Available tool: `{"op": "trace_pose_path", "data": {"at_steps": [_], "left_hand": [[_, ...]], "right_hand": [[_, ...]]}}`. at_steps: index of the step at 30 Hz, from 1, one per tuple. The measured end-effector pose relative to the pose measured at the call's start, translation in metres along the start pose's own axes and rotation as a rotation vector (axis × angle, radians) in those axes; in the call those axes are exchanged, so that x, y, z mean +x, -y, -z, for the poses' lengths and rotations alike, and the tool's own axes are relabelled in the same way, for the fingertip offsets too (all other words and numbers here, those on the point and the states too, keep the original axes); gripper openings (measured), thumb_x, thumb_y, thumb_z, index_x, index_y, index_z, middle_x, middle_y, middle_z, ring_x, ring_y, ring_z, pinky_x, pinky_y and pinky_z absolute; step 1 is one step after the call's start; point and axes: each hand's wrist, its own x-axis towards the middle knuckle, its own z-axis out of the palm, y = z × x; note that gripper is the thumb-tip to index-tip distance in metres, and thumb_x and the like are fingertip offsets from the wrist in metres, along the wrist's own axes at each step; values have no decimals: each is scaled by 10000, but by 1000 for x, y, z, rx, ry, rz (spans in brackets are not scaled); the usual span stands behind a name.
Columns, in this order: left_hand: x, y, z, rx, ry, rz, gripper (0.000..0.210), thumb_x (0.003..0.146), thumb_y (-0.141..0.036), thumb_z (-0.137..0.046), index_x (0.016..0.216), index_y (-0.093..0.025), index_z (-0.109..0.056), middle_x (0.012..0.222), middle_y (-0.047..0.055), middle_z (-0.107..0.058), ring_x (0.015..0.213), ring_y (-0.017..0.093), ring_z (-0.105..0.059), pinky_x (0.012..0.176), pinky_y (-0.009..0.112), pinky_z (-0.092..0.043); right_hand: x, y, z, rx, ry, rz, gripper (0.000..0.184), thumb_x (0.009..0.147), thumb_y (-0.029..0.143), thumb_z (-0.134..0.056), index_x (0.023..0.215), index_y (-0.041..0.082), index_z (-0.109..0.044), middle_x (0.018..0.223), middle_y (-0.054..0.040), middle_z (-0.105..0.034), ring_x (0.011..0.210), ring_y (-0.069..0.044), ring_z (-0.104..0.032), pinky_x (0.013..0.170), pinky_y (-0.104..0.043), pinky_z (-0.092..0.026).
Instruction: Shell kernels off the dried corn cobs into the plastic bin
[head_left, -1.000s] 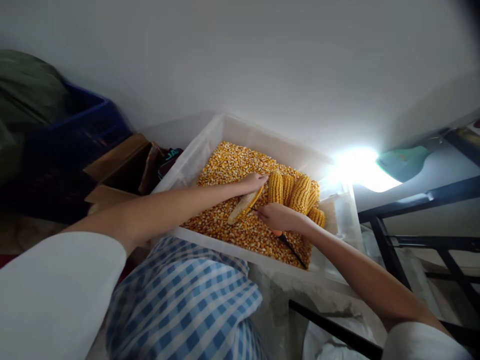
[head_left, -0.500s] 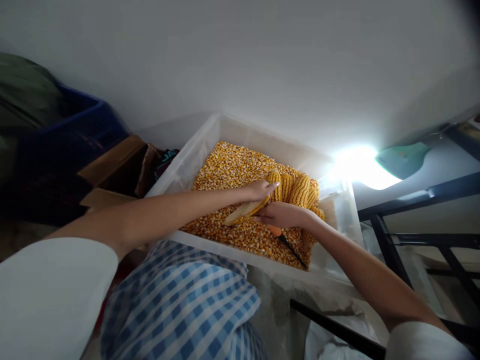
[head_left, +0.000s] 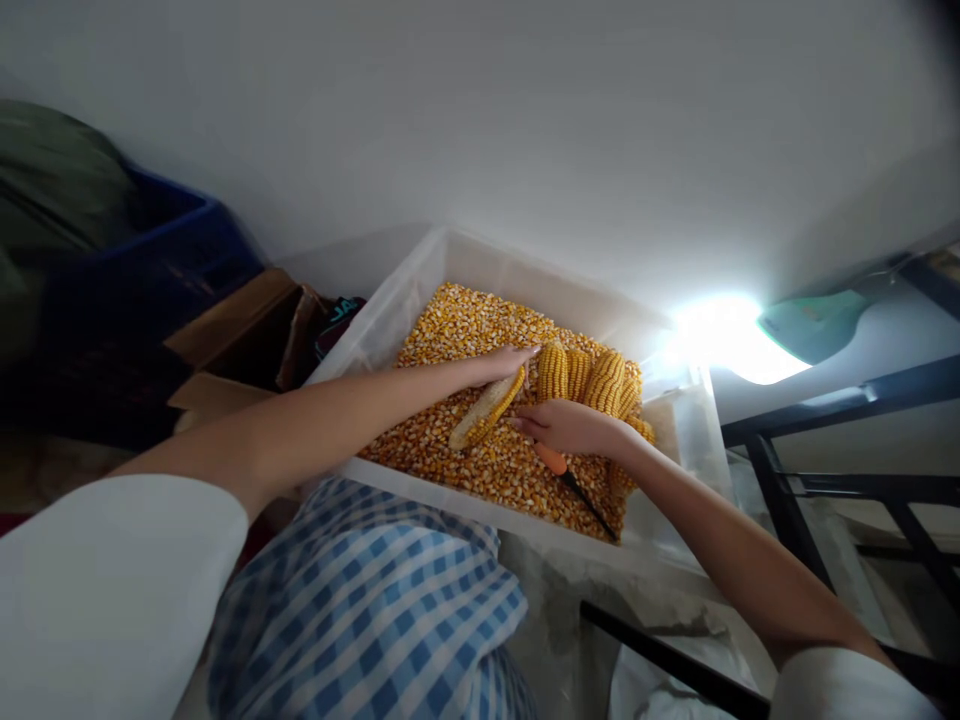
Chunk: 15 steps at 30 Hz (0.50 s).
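My left hand (head_left: 510,364) is closed around the upper end of a corn cob (head_left: 484,418). One side of this cob is stripped pale, and yellow kernels remain along its other side. Just to the right, my right hand (head_left: 559,426) is held low with its fingers loosely bent, a little apart from the cob. Below it, a tool with an orange handle (head_left: 552,458) and a thin dark shaft lies on loose corn kernels (head_left: 480,480). Several full corn cobs (head_left: 604,382) lie together beyond my right hand. The kernels fill the bottom of a translucent plastic bin (head_left: 517,265).
A bright lamp (head_left: 814,325) shines at the bin's right, beside a black metal frame (head_left: 765,490). To the left stand an open cardboard box (head_left: 232,320) and a blue crate (head_left: 180,250). Blue checked cloth (head_left: 367,610) is in front of the bin.
My left hand has shifted slightly left and up with the cob, turning it so that more of it shows. My right hand's fingers have come away from the cob. The tool stays put.
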Motion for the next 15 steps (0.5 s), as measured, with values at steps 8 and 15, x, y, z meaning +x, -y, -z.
{"op": "trace_pose_path", "data": {"at_steps": [8,15], "left_hand": [[-3,2,2,-182,50,67,546,710,-615,-266,536,-170,-530,477,38,-540,508,155,-524,546,268,-377],[-2,2,1,-297,75,123,532,707,-614,-303,528,-155,-506,420,50,-515,511,175,-550,548,273,-391]], "right_hand": [[2,4,-1,7,-61,-33,389,871,380,-226,935,133,-520,716,-54,-579,568,-109,-493,545,-200,-301],[5,3,-8,10,-94,-7,404,882,366,-179,926,142,-513,696,-46,-565,529,-97,-452,500,-203,-250]]}}
